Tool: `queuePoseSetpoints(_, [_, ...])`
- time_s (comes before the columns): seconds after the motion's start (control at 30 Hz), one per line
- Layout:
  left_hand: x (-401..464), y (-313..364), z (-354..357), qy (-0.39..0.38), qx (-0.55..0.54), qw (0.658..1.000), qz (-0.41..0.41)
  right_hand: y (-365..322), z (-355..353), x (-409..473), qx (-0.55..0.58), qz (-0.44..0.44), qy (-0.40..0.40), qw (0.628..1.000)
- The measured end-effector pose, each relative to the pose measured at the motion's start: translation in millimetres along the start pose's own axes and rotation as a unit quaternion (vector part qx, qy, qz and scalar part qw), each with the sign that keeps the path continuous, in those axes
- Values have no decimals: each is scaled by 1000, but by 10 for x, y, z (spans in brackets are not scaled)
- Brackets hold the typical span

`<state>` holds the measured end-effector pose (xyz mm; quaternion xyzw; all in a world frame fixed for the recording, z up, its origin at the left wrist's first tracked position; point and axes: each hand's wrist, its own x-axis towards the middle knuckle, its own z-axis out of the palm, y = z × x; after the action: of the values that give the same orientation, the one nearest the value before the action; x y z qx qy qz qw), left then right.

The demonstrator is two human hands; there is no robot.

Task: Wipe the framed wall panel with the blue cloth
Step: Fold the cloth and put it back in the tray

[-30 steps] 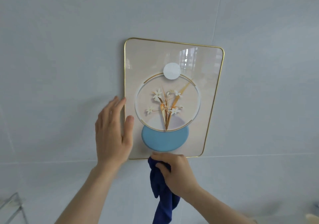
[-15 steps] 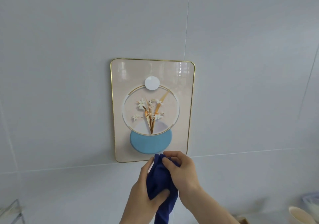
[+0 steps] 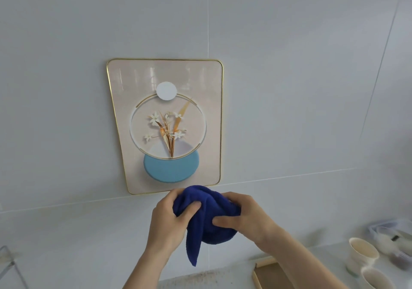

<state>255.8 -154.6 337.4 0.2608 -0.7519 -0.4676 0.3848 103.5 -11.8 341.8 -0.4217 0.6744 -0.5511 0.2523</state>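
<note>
The framed wall panel [image 3: 166,123] hangs on the pale tiled wall, gold-edged, with a flower picture and a light blue disc near its bottom. Just below its lower edge both hands hold the dark blue cloth [image 3: 209,217], bunched up with one tail hanging down. My left hand [image 3: 167,219] grips the cloth's left side, thumb pressed into it. My right hand [image 3: 247,219] clasps its right side from the front. Neither hand nor the cloth touches the panel.
On the counter at the lower right stand two pale cups [image 3: 362,255] and a clear plastic container [image 3: 392,237]. An open cardboard box [image 3: 267,273] lies by my right forearm. A metal rack corner [image 3: 9,264] shows at the lower left.
My left hand left the panel's left edge and came down onto the cloth, which both hands now bunch up. The view has pulled back, showing the counter items.
</note>
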Motion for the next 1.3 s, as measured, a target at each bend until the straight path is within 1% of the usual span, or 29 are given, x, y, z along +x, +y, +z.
queuePoseSetpoints(0.1, [30, 2, 102, 1, 39, 999, 7, 68, -260, -45, -66, 11, 24, 997])
queuePoseSetpoints(0.2, [52, -47, 206, -13, 126, 992, 17, 163, -511, -66, -161, 22, 46, 986])
queuePoseSetpoints(0.3, [68, -90, 361, -42, 238, 970, 25, 297, -770, -100, -294, 13, 31, 955])
queuePoseSetpoints(0.37, [97, -138, 456, -53, 282, 958, 23, 399, -936, -124, -378, 22, 29, 925])
queuePoseSetpoints(0.4, [115, -169, 507, -62, 297, 953, 21, 448, -1021, -137, -398, 29, 30, 916])
queuePoseSetpoints(0.53, [157, -263, 749, -105, 350, 931, 25, 648, -1314, -172, -423, 38, 25, 905])
queuePoseSetpoints(0.67, [195, -309, 1058, -121, 376, 918, 28, 808, -1562, -208, -443, 49, 21, 895])
queuePoseSetpoints(0.73, [212, -323, 1202, -132, 385, 913, 24, 895, -1706, -225, -436, 56, 21, 898])
queuePoseSetpoints(0.87, [241, -326, 1512, -149, 387, 910, 19, 1077, -1979, -270, -426, 72, 20, 901])
queuePoseSetpoints(1.1, [221, -478, 2118, -186, 383, 905, 7, 1452, -2349, -335, -455, 112, 20, 883])
queuePoseSetpoints(1.3, [103, -749, 2621, -206, 380, 901, -26, 1911, -2497, -298, -437, 146, 16, 887])
